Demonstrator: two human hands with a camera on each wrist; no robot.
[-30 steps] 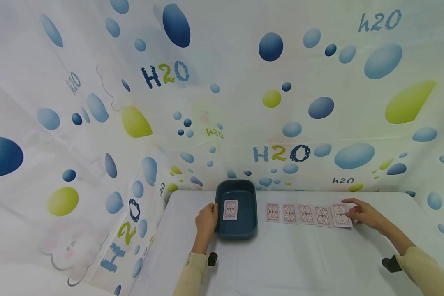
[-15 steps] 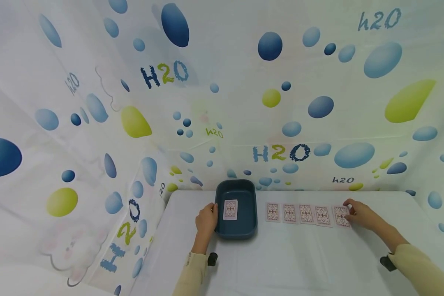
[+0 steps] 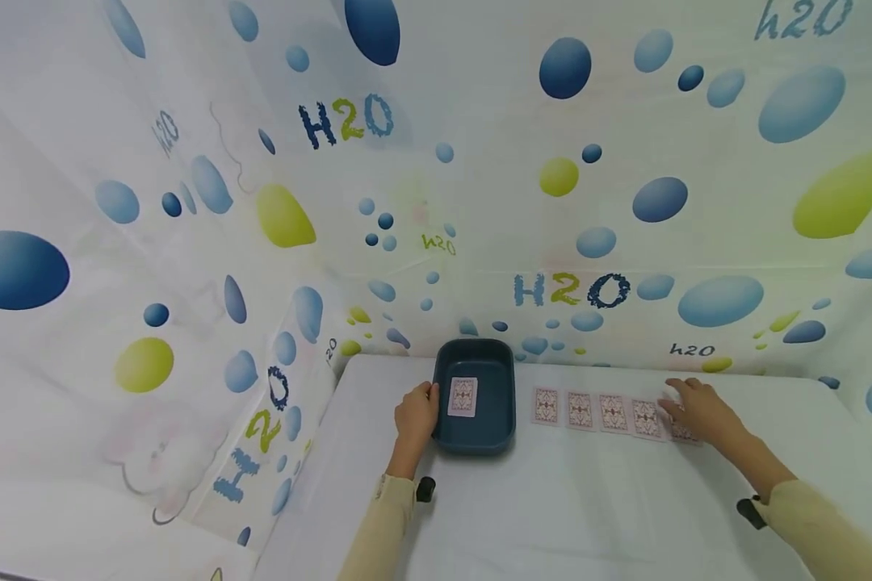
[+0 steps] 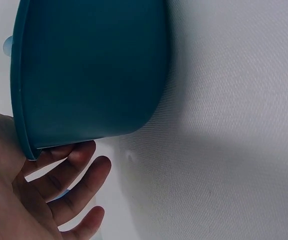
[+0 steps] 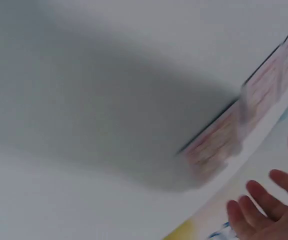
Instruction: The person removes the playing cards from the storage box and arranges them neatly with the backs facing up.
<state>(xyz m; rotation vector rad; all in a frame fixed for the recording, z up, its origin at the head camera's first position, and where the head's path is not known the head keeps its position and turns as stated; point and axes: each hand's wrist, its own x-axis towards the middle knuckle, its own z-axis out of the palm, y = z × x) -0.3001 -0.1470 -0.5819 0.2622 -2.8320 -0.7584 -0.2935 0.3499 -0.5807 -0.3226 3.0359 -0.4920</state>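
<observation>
My left hand (image 3: 416,411) grips the left rim of a dark teal rectangular tray (image 3: 491,434); in the left wrist view its fingers curl beside the tray's outer wall (image 4: 94,70). One playing card (image 3: 463,397) lies face down inside, its back patterned in reddish brown. To the right of the tray, several face-down playing cards (image 3: 580,411) form a row. My right hand (image 3: 705,413) hovers over the row's right end, partly covering the last card (image 3: 683,433). In the right wrist view, its spread fingers (image 5: 264,200) hold nothing and the end card (image 5: 214,145) lies below them.
A white cloth (image 3: 552,508) covers the table. Behind and to the left hang white sheets (image 3: 480,202) printed with blue and green drops and H2O lettering. A black strap piece (image 3: 425,489) sits at the left wrist, another (image 3: 752,512) at the right.
My right hand has let go of the rightmost card, now lying at the row's end, and opened, shifting slightly left. The left hand stays on the tray. The head view has tilted slightly.
</observation>
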